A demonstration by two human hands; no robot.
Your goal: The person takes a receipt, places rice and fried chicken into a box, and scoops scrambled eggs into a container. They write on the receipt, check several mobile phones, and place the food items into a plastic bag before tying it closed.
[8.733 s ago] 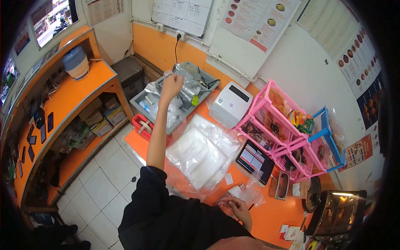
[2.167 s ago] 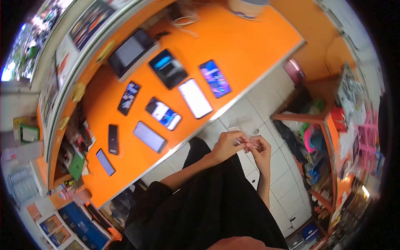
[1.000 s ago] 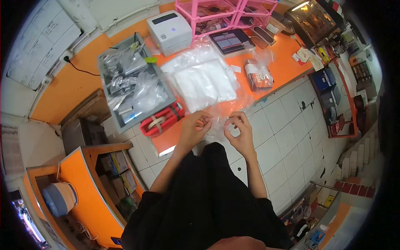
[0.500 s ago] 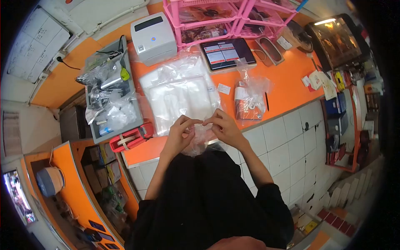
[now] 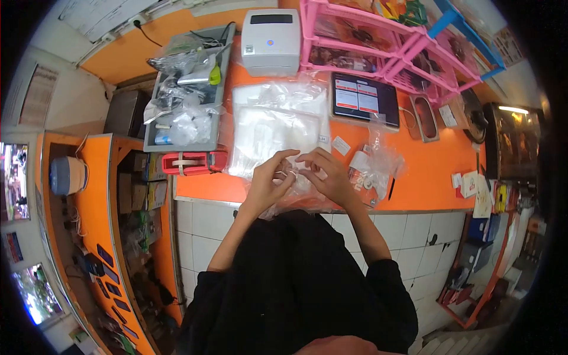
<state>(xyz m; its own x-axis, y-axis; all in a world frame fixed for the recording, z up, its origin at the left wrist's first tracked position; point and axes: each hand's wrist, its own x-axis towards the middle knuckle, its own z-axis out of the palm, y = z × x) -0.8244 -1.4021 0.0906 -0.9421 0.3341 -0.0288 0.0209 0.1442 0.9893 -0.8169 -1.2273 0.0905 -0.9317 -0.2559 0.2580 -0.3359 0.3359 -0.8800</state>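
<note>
Both hands are close together over the front edge of the orange counter. My left hand has its fingers curled on clear plastic. Facing it, my right hand pinches the same plastic, which hangs down toward the black clothing. Just beyond the hands lies a stack of clear plastic bags. To the right of my right hand, a bagged package with a crumpled clear wrapper rests near the counter's edge, beside a black pen.
A red tape dispenser and a grey bin stand at the left. Behind are a white printer, a tablet and pink racks. An open metal case lies at the right.
The view has turned and shifted, so the counter's contents appear rotated and further right. My hands have moved slightly, with their fingers more curled and the thumbs lower over the plastic.
</note>
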